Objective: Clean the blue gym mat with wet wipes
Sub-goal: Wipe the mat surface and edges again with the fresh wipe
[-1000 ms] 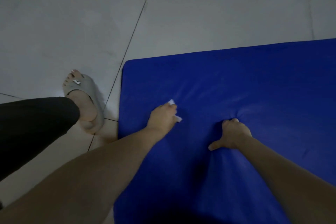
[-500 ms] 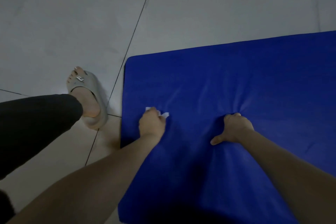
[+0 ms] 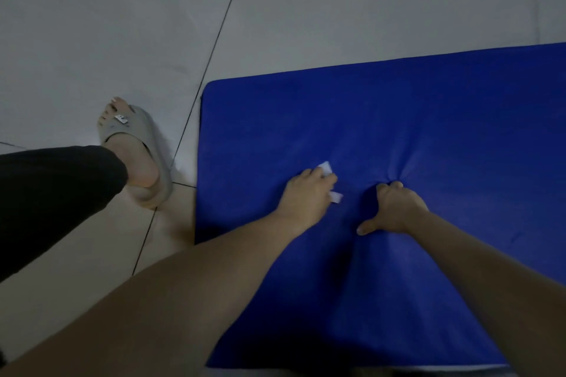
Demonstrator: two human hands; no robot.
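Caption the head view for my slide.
Left hand holds a wet wipe against the blue gym mat while the right hand, curled, leans on it.

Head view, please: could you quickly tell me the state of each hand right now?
Left hand: closed on a crumpled white wet wipe, pressed to the padded blue gym mat.
Right hand: closed, fingers curled, holding nothing, braced on the mat.

- I see the mat lying on the floor, on the right of my view.
- The left hand is on the mat, with the wipe under it.
- The right hand is on the mat, just right of the left hand.
- A slipper stands on the floor, left of the mat.
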